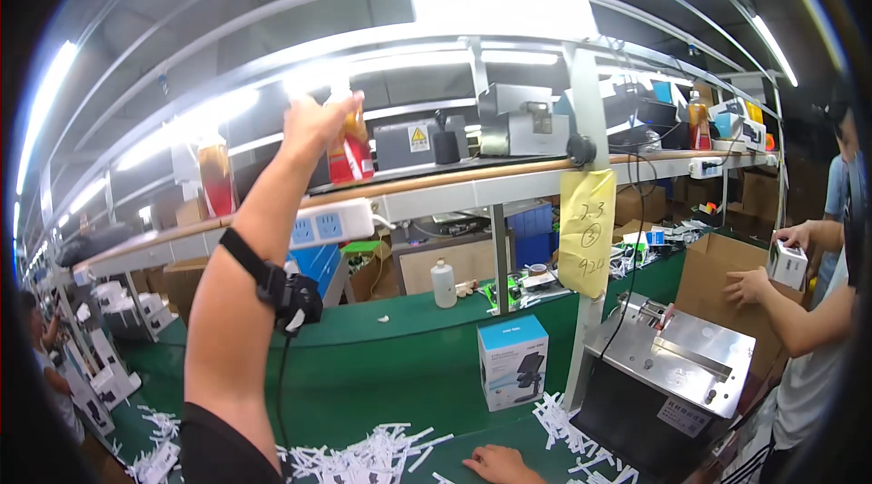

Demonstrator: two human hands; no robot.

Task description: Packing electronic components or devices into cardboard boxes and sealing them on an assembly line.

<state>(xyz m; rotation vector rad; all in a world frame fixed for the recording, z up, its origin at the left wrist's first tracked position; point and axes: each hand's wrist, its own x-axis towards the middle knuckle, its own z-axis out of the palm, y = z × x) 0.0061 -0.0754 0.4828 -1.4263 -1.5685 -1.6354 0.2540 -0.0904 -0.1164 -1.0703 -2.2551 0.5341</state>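
Note:
My left hand is raised to the shelf, its fingers closed about the upper part of a clear plastic bottle of red drink. The bottle is upright at the shelf; glare blurs its top. A band with a small black device is strapped round my left forearm. Low in the view, my right hand lies on the green work surface with its fingers stretched out, holding nothing. Beside it are heaps of white paper strips. Beyond it stands a blue-and-white product box.
A metal-topped machine stands at the right, near a co-worker's hands holding a white box by an open carton. A metal post carries a yellow paper. A second red-drink bottle and a power strip are along the shelf.

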